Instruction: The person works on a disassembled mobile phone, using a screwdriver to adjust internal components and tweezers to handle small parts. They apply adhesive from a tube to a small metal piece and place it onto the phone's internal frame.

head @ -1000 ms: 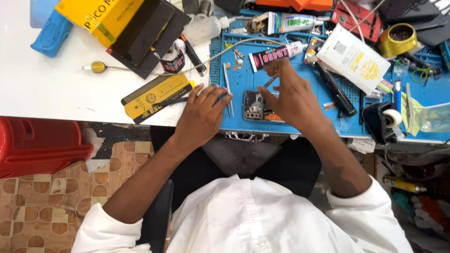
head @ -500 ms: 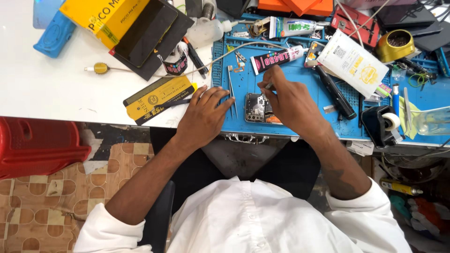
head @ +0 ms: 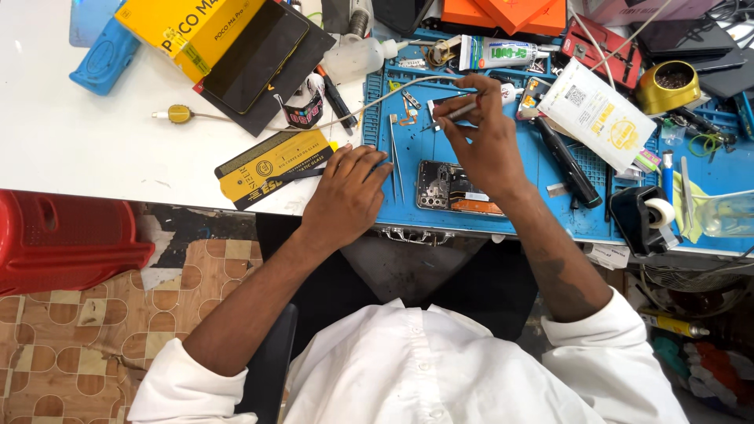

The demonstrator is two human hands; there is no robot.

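An opened phone (head: 449, 188) with its insides showing lies on the blue work mat (head: 550, 208). My right hand (head: 485, 141) hovers just beyond it, pinching a thin metal tool (head: 458, 112) whose tip points left over small parts on the mat. My left hand (head: 349, 191) rests flat on the table edge, left of the phone, fingers spread and holding nothing. A pair of tweezers (head: 397, 161) lies right beside its fingertips.
A yellow box (head: 177, 23) with a black phone (head: 255, 45) on it, a blue case (head: 106, 55) and a yellow-black card (head: 275, 163) lie to the left. To the right are a white packet (head: 605, 106), a black pen-shaped tool (head: 567, 163) and a tape dispenser (head: 646, 218). A red stool (head: 63, 243) stands below the table.
My right hand has lifted off the phone and moved away toward the far side of the mat with the thin tool, uncovering the phone. My left hand has stayed beside it.
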